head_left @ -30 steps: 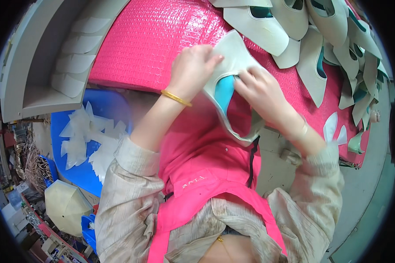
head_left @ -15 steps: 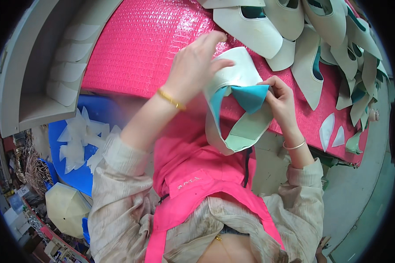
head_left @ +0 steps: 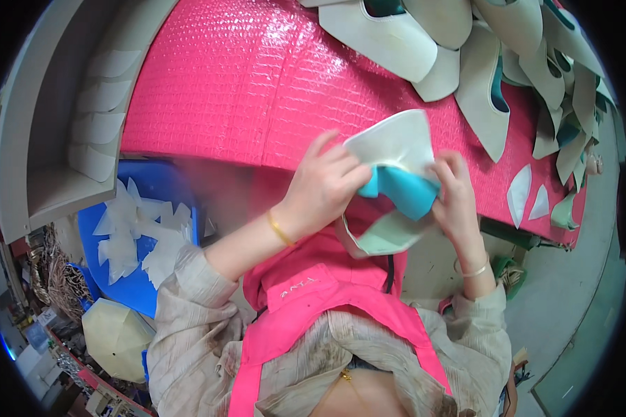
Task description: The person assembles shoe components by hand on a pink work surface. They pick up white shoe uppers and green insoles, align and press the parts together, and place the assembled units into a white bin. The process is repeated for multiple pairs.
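Between my two hands, over the table's near edge, is a shoe upper (head_left: 400, 142), white outside with a teal lining (head_left: 407, 193) and a pale green inner face. The fingers of my left hand (head_left: 325, 182) are closed on its left side, by the teal lining. My right hand (head_left: 455, 194) pinches the opposite side, where the white part meets the teal. A lower band of the upper hangs in front of my pink apron, and my fingers hide parts of both edges.
Pink bubble wrap covers the table (head_left: 209, 90). Several white shoe uppers (head_left: 379, 38) lie heaped at the far right, near small white pieces (head_left: 519, 196). On the left stand a grey shelf box (head_left: 31, 177) and a blue bin (head_left: 140, 281) holding translucent cut pieces.
My left hand, lifted with fingers apart beside the upper's far end, has come down and closed on its left side. The upper has turned and moved nearer to me.
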{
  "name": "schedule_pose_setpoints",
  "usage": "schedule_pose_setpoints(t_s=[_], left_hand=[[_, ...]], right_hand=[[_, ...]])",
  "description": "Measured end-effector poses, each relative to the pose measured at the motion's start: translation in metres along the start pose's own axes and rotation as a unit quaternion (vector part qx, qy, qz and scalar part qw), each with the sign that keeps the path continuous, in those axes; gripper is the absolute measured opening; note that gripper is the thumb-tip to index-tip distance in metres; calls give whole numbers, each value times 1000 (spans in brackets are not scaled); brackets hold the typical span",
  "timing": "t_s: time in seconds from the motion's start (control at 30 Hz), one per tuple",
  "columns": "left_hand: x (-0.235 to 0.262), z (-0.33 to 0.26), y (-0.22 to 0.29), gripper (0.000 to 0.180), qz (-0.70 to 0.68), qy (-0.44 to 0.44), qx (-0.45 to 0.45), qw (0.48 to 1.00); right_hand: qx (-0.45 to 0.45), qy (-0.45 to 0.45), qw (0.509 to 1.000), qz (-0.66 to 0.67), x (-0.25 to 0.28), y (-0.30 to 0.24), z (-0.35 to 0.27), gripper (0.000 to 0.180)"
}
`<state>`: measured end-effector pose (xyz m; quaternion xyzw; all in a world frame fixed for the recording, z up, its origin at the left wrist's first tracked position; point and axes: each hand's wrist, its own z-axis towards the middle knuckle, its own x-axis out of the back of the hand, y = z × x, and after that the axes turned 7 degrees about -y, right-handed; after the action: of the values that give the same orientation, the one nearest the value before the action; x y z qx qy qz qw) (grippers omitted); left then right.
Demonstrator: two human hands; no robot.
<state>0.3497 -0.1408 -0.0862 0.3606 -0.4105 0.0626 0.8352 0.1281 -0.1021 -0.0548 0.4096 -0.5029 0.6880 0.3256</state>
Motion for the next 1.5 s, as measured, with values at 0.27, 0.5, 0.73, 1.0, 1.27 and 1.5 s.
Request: schedule_pose_setpoints(t_s=[0.27,0.5,0.73,1.0,1.27,1.5], left_hand=[[4,47,-52,19,-348,27,302,887],[32,3,14,43,-23,-217,-120,968],[-8,-27,-6,24,-308,-145,-15,940],[-15,-18,20,14,-148,-66,39,986],[-21,-11,26,15,-184,-34,116,975],[-22,-10,27,16,-161,-32,124,978]], right_hand=[[-247,-118,848,453,-8,42,51,28],[-134,-103,919,357,-9,21,77,26],[-182,-99,913,353,-3,67,85,19],[166,-139,961,-169,3,-1,101,34],[237,-330,914,20,10,7,110,21],[200,-278,936,-81,-5,-16,102,30]])
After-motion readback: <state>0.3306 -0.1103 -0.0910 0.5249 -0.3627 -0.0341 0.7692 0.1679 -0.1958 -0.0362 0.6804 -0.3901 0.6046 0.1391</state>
